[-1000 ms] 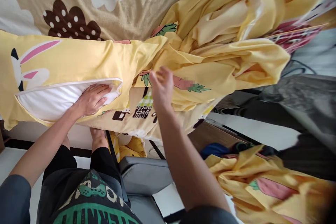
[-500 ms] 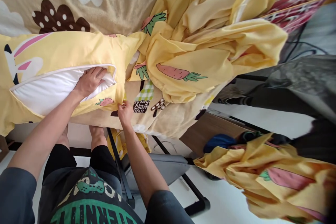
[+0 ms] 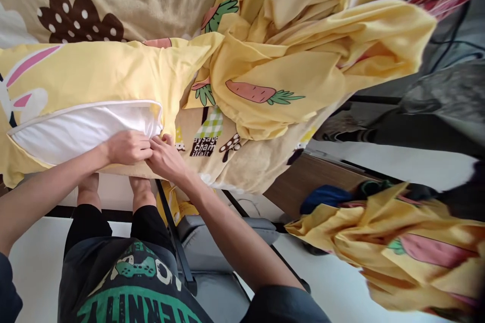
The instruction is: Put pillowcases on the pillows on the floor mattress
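Note:
A yellow pillowcase [image 3: 102, 70] with a printed rabbit lies on the bed's front edge. Its long side opening gapes, showing a white pillow [image 3: 76, 131] inside. At the right end of that opening, my left hand [image 3: 129, 147] is closed on the pillowcase's lower edge, its fingertips partly hidden. My right hand [image 3: 164, 155] touches it from the right, thumb and fingers pinched on the fabric by the opening's corner. Whether a zipper pull is between the fingers, I cannot make out.
Crumpled yellow carrot-print bedding [image 3: 280, 75] lies right of the pillowcase on the beige patterned sheet [image 3: 162, 5]. A grey chair [image 3: 215, 247] stands below the bed edge. More yellow fabric [image 3: 379, 242] hangs at the lower right, near a dark blue item [image 3: 324, 198].
My left hand has come out of the opening to its lower edge. My right hand has moved left and up from the pillowcase's bottom corner, so both hands now meet.

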Action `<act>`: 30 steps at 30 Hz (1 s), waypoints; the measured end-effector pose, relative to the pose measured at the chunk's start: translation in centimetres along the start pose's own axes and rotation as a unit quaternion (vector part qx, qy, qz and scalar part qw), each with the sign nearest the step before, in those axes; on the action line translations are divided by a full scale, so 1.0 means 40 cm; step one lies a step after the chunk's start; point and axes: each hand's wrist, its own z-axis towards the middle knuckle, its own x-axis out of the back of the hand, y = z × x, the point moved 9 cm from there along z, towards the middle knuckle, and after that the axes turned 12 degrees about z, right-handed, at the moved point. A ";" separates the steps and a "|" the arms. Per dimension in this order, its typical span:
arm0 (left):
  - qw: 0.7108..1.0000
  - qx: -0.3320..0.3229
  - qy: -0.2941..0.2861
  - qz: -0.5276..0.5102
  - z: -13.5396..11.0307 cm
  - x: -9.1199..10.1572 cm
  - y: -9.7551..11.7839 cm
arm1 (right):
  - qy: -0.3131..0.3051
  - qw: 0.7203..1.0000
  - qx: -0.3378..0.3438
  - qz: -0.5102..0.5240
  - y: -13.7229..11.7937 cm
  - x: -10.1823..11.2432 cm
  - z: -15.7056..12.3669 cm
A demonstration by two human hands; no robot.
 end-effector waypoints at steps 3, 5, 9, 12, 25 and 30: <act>0.974 0.130 -0.132 -0.132 0.014 -0.104 -0.034 | -0.005 1.000 0.022 0.011 -0.018 -0.002 -0.044; 0.948 0.195 -0.202 -0.150 0.002 -0.155 -0.074 | -0.001 1.000 -0.004 -0.005 -0.009 0.003 -0.077; 0.944 0.153 -0.283 -0.074 -0.043 -0.182 -0.148 | -0.018 0.997 -0.076 -0.017 0.016 0.003 -0.135; 0.935 0.146 -0.323 -0.025 -0.083 -0.174 -0.200 | -0.039 0.997 -0.063 0.001 -0.007 0.003 -0.149; 0.975 0.013 -0.201 0.095 0.076 -0.205 0.100 | 0.029 0.999 -0.011 -0.018 -0.059 0.056 -0.162; 0.976 0.071 -0.202 0.051 0.048 -0.282 0.039 | 0.060 0.997 -0.036 -0.014 -0.032 0.058 -0.165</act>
